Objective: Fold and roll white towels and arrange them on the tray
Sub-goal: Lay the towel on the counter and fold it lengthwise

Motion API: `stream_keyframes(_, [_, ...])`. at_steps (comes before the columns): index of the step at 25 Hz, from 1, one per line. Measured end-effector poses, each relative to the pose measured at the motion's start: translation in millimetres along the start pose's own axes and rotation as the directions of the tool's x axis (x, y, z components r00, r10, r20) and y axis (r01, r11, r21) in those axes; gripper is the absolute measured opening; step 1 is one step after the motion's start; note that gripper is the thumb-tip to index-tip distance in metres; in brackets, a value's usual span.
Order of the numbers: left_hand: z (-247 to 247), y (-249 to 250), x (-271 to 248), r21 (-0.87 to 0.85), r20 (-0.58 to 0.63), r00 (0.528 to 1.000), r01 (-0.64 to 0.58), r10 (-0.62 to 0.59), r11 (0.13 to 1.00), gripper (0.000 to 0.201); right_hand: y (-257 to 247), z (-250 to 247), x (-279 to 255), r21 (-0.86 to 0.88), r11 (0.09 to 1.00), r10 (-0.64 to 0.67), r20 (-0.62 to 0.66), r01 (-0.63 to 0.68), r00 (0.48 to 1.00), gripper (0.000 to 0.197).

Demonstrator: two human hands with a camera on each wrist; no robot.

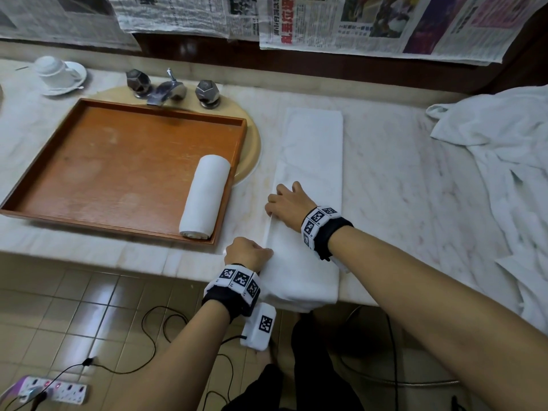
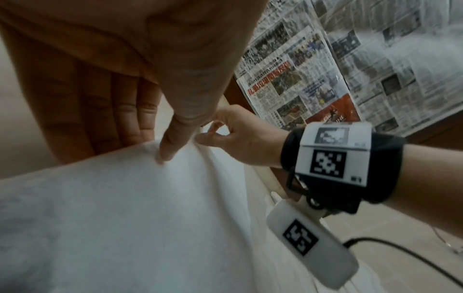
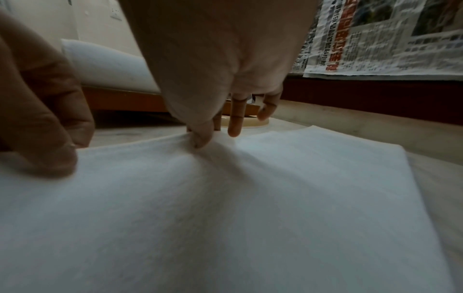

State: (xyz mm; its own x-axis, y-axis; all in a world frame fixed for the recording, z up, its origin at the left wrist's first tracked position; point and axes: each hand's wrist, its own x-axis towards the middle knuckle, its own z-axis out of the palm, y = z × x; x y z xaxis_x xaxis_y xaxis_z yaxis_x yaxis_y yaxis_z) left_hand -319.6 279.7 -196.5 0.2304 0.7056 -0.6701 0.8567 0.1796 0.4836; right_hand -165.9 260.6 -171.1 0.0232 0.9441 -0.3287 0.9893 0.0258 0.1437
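Observation:
A white towel (image 1: 311,161), folded into a long strip, lies on the marble counter and hangs over its front edge. My left hand (image 1: 247,252) pinches the strip's left edge near the counter front; thumb and fingers of my left hand (image 2: 160,146) close on the cloth (image 2: 125,218). My right hand (image 1: 286,204) pinches the same edge a little farther back, and in the right wrist view my right hand (image 3: 200,136) pinches the towel (image 3: 225,208) between thumb and forefinger. A rolled white towel (image 1: 204,197) lies at the right side of the wooden tray (image 1: 118,161).
Loose white towels (image 1: 504,161) are piled at the counter's right end. A tap with two handles (image 1: 172,89) stands behind the tray, over a beige basin. A cup on a saucer (image 1: 59,75) sits far left. Cables and a power strip (image 1: 53,391) lie on the tiled floor.

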Motion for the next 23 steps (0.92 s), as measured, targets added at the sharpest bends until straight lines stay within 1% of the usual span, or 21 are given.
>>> stream_keyframes(5, [1.9,6.8,6.4,0.070,0.007,1.000,-0.004,0.004,0.998,0.013,10.0,-12.0,14.6,0.018,0.998,-0.061,0.039,0.060,0.997,0.032])
stream_keyframes(7, [1.0,15.4,9.3,0.037,-0.034,0.998,-0.049,0.050,0.998,0.009,14.4,-10.3,14.4,0.017,0.998,-0.062,0.058,0.061,0.996,0.034])
stream_keyframes(9, [0.6,25.5,13.0,0.019,-0.089,0.988,-0.122,0.123,0.992,0.010,22.5,-10.5,16.5,0.006,0.999,-0.052,0.073,0.052,0.996,0.036])
stream_keyframes(10, [1.2,29.0,15.5,0.038,-0.098,0.984,-0.146,0.149,0.989,0.011,25.4,-11.0,19.3,-0.001,0.999,-0.044,0.071,0.044,0.997,0.035])
stream_keyframes(12, [2.3,32.8,16.9,0.092,-0.097,0.983,-0.145,0.153,0.985,0.012,25.2,-10.8,26.1,0.006,1.000,-0.010,0.041,0.010,0.999,0.030])
stream_keyframes(13, [2.7,33.2,17.9,0.106,-0.099,0.984,-0.135,0.146,0.985,0.012,23.4,-5.7,28.7,0.039,0.999,0.019,0.008,-0.020,1.000,0.028])
stream_keyframes(15, [2.5,32.2,20.5,0.099,-0.107,0.987,-0.109,0.120,0.989,0.006,18.3,14.9,22.8,0.197,0.974,0.128,-0.092,-0.108,0.988,0.030])
stream_keyframes(16, [0.8,33.9,22.0,0.103,-0.121,0.985,-0.109,0.121,0.989,0.005,18.6,26.8,14.7,0.302,0.935,0.231,-0.118,-0.186,0.966,0.038])
stream_keyframes(17, [0.5,36.0,23.0,0.151,-0.154,0.977,-0.123,0.146,0.981,0.014,21.0,38.9,4.5,0.393,0.875,0.346,-0.099,-0.283,0.933,0.047])
stream_keyframes(18, [2.1,40.0,26.2,0.239,-0.187,0.960,-0.162,0.209,0.957,0.026,26.9,49.7,-5.0,0.445,0.813,0.438,-0.040,-0.376,0.898,0.054])
stream_keyframes(19, [4.7,47.1,29.3,0.323,-0.203,0.930,-0.231,0.306,0.918,0.040,34.8,59.2,-14.1,0.465,0.760,0.497,0.033,-0.454,0.867,0.058])
stream_keyframes(20, [9.3,55.3,32.1,0.363,-0.178,0.891,-0.334,0.417,0.870,0.052,42.0,67.1,-22.8,0.468,0.724,0.525,0.103,-0.507,0.845,0.061])
stream_keyframes(21, [16.0,67.5,35.9,0.370,-0.088,0.844,-0.466,0.530,0.804,0.059,50.5,72.7,-29.0,0.467,0.706,0.530,0.150,-0.532,0.834,0.063])
stream_keyframes(22, [23.5,77.9,38.3,0.362,0.050,0.776,-0.600,0.628,0.713,0.062,56.5,77.6,-33.8,0.472,0.701,0.521,0.173,-0.534,0.836,0.064])
stream_keyframes(23, [30.7,85.8,44.5,0.372,0.199,0.710,-0.692,0.675,0.618,0.062,62.7,80.9,-36.4,0.479,0.703,0.511,0.173,-0.526,0.842,0.064])
